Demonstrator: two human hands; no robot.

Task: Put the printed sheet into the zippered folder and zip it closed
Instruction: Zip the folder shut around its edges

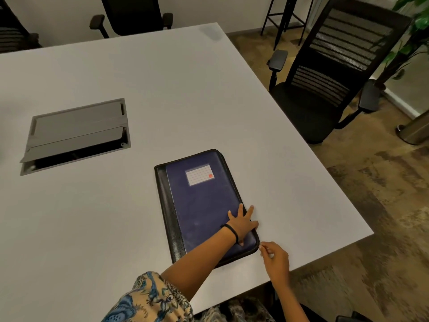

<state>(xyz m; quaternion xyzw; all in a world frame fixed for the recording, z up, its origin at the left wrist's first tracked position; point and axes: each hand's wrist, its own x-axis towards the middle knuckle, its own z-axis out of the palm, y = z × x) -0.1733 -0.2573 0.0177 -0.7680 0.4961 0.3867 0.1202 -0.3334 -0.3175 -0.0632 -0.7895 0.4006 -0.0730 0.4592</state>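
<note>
A dark blue zippered folder [202,201] with a black spine and a white label lies flat and folded shut on the white table [162,89], near its front right edge. My left hand [242,225] presses flat on the folder's near right corner, fingers spread. My right hand [274,254] sits just off that corner with its fingertips pinched at the zipper edge, seemingly on the zipper pull, which is too small to make out. No printed sheet is in view.
A grey cable hatch [76,133] with its lid partly raised is set into the table at the left. A black mesh office chair [329,73] stands right of the table, another chair [132,15] at the far side. Carpet lies beyond the table's right edge.
</note>
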